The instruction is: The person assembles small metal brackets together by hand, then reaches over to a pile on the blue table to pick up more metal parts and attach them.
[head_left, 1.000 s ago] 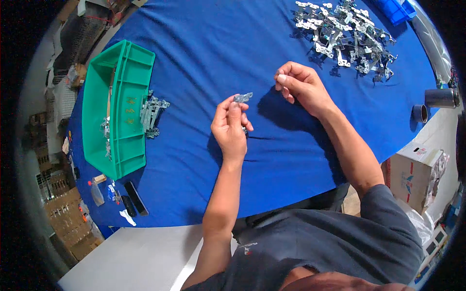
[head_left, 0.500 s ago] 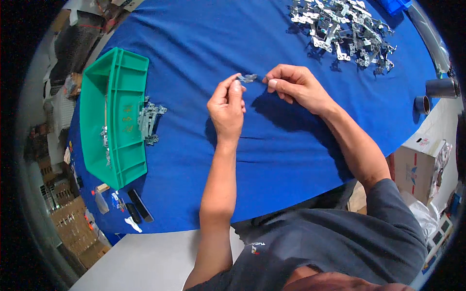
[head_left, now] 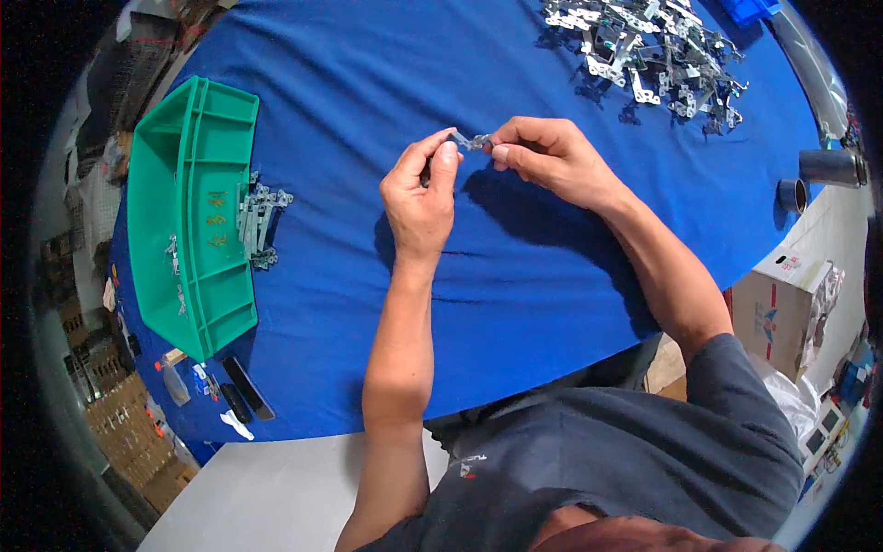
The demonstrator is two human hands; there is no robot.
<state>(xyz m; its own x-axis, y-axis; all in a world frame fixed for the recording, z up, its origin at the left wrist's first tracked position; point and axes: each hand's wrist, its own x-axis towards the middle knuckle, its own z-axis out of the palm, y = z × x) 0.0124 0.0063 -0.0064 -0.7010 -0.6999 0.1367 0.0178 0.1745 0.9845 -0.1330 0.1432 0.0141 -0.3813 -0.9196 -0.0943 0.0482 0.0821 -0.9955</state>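
Note:
Above the middle of the blue cloth, a small silvery metal bracket (head_left: pixel 474 142) spans the gap between my two hands. My left hand (head_left: pixel 422 189) pinches its left end between thumb and fingers. At the other end, the thumb and forefinger of my right hand (head_left: pixel 550 164) close on the same piece. My fingertips cover both ends, and its finer details are too small to make out. Left of my hands, a neat stack of similar metal brackets (head_left: pixel 263 221) lies against a green plastic bin (head_left: pixel 221 166).
A loose heap of metal brackets (head_left: pixel 644 55) lies at the far right, by a blue container (head_left: pixel 747 9). A dark cylinder (head_left: pixel 828 167) stands at the right edge. Near the front left lie a phone (head_left: pixel 248 388) and small items. A cardboard box (head_left: pixel 782 308) stands beyond the table.
My right hand has come left and its fingertips now grip the bracket's right end, where a gap showed before. The whole view has shifted slightly.

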